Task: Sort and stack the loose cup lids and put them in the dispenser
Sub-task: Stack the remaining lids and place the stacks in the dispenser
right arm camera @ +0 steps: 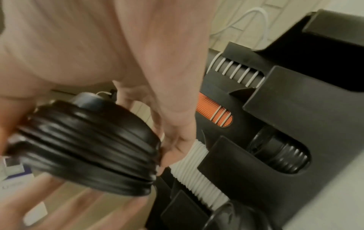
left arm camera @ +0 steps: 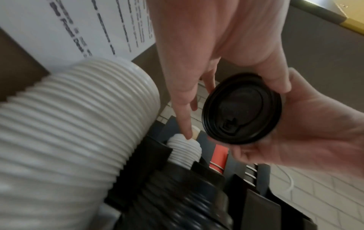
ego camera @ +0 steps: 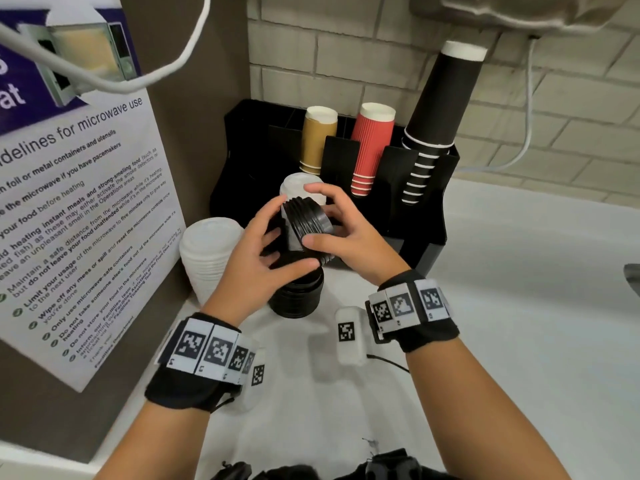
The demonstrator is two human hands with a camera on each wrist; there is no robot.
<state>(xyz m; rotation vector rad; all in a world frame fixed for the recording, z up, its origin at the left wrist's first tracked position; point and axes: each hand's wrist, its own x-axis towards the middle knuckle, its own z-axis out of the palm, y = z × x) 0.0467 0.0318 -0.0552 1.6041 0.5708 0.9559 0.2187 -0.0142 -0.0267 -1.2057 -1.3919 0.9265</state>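
Your left hand (ego camera: pixel 258 256): fingers and thumb curled against the left end of a short stack of black lids (ego camera: pixel 308 221), pinching its rim; the left wrist view shows the thumb on the edge of the end lid and a long finger stretched out past it.
Your right hand (ego camera: pixel 341 233): thumb below and fingers over the top of the same stack, grasping it from the right side.
Black lids in your hands: a handful nested together, turned on their side, held in the air between both hands, just in front of the dispenser (ego camera: pixel 426 216) and above a second stack of black lids (ego camera: pixel 298 292).
Second stack of black lids: standing upright on the white counter (ego camera: pixel 519 306), right under your hands.
White lids (ego camera: pixel 211 258): a tall stack on the counter, left of the black one and close to the wall poster (ego camera: pixel 79 202).
Dispenser: a black caddy in the corner; one front slot holds white lids (right arm camera: pixel 199 175), and the slot beside it holds black lids (right arm camera: pixel 283 157).
Cups: gold cups (ego camera: pixel 318 140), red cups (ego camera: pixel 370 147) and black cups (ego camera: pixel 440 109) stand upside down in the back slots.
Wall: pale brick with a white cable (ego camera: pixel 519 147) hanging behind the caddy.
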